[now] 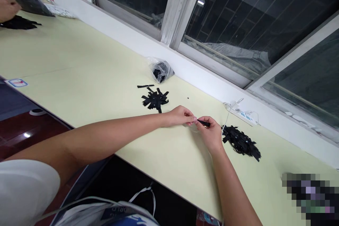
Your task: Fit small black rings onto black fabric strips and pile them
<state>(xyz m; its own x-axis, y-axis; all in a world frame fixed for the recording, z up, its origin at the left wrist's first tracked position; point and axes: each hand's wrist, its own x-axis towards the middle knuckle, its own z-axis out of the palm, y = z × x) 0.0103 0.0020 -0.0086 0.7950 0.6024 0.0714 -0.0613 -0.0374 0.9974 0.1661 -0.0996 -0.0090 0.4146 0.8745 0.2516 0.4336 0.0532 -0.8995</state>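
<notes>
Above the pale yellow table, my right hand [210, 134] pinches a short black fabric strip [203, 123] that runs back under its curled fingers. My left hand [182, 116] is closed too, its fingertips meeting the right thumb and finger at the strip's left end. What exactly lies between the left fingertips is partly hidden. Just right of my right hand is a heap of black strips [241, 141] with small shiny spots. Beyond my left wrist lies a looser, spread-out pile of black strips [155, 99], with a single strip [145, 86] behind it.
A clear plastic bag [161, 70] with black pieces stands against the window ledge. A white power strip [242, 114] with a white cable [227, 116] lies behind the right heap. At far left, another person's hand [7, 7] is near black pieces. A pixelated object [312, 197] sits lower right.
</notes>
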